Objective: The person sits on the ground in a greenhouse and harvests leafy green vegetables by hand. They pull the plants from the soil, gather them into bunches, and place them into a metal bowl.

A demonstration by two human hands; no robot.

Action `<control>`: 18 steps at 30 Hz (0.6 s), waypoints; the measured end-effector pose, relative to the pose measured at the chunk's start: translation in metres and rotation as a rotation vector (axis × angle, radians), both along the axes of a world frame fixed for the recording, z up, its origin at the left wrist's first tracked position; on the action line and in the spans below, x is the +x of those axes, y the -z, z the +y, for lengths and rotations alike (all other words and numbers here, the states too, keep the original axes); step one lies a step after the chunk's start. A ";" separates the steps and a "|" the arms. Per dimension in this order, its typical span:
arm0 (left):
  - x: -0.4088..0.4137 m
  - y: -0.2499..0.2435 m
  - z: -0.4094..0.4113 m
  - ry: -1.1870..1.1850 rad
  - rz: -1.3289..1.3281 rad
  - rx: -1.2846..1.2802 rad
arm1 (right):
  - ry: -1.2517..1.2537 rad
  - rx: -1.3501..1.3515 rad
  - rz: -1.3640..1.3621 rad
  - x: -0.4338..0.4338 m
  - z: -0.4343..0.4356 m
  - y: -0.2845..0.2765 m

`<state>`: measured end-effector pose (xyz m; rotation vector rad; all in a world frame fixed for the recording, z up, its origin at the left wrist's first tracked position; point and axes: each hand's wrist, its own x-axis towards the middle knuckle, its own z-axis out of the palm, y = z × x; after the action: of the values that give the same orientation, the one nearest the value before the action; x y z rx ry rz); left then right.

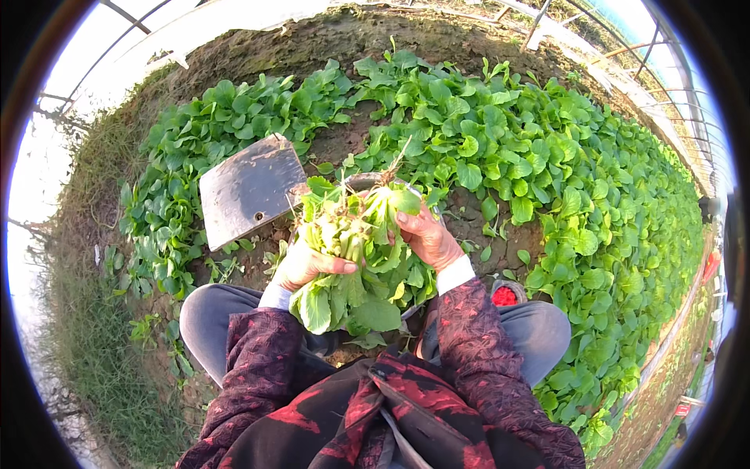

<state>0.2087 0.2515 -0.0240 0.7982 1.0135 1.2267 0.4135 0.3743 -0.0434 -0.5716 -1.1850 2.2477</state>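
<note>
My left hand (310, 265) is wrapped around a thick bunch of leafy greens (343, 237), stems and roots facing up and away from me, leaves hanging toward my lap. Just right of it, my right hand (425, 234) grips a smaller leafy green plant (384, 205) whose thin root points upward. The two lots of greens touch. Behind and below them shows part of the round rim of a container (364, 177); the greens hide most of it.
A flat dark board (252, 190) with a hole lies left of the greens. Dense leafy crop (504, 140) grows ahead and to the right, with bare soil (345, 138) between. Grass (111, 357) covers the left side. Greenhouse frame bars (650, 50) arch at the edges.
</note>
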 end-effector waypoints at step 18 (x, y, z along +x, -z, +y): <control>0.000 -0.001 0.002 -0.016 0.049 -0.089 | 0.444 0.603 -0.289 -0.014 0.001 -0.007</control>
<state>0.2086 0.2531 -0.0234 0.7546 1.1084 1.1725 0.3990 0.3757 -0.0364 -0.8226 -1.6000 1.3761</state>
